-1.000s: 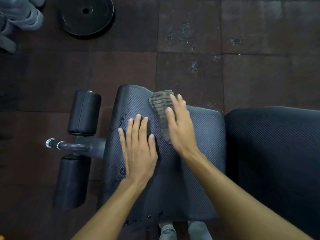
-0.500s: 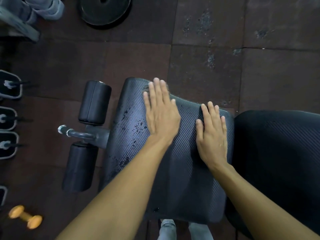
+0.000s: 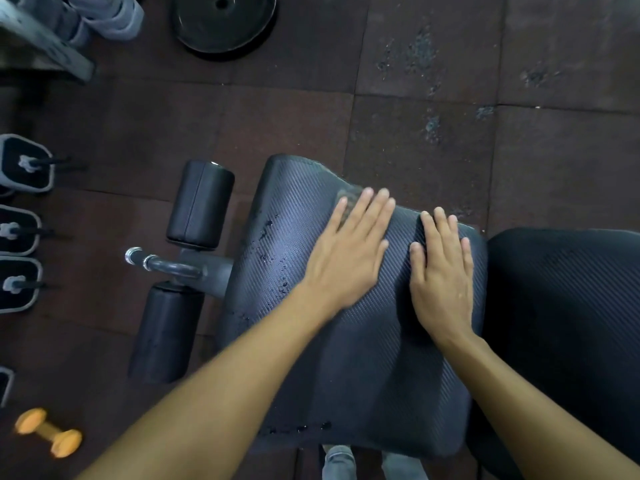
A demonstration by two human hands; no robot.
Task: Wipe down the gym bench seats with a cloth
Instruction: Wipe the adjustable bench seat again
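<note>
The black ribbed bench seat (image 3: pixel 363 375) lies below me. My left hand (image 3: pixel 349 258) lies flat near the seat's far edge, pressing down on a grey-brown cloth (image 3: pixel 347 196). Only a small corner of the cloth shows beside the fingers. My right hand (image 3: pixel 440 271) rests flat on the seat's right side, fingers apart, with nothing under it. Water droplets (image 3: pixel 273 261) dot the seat's left part and its near edge.
The black backrest pad (image 3: pixel 571 306) adjoins the seat on the right. Two foam leg rollers (image 3: pixel 201 202) (image 3: pixel 166 330) on a metal bar stick out to the left. On the rubber floor lie a weight plate (image 3: pixel 223 22), an orange dumbbell (image 3: pixel 48 433) and racked dumbbell ends (image 3: pixel 20 164).
The cloth passed from under my right hand to under my left hand. The right hand moved to the seat's right side, and the left hand slid right along the far edge.
</note>
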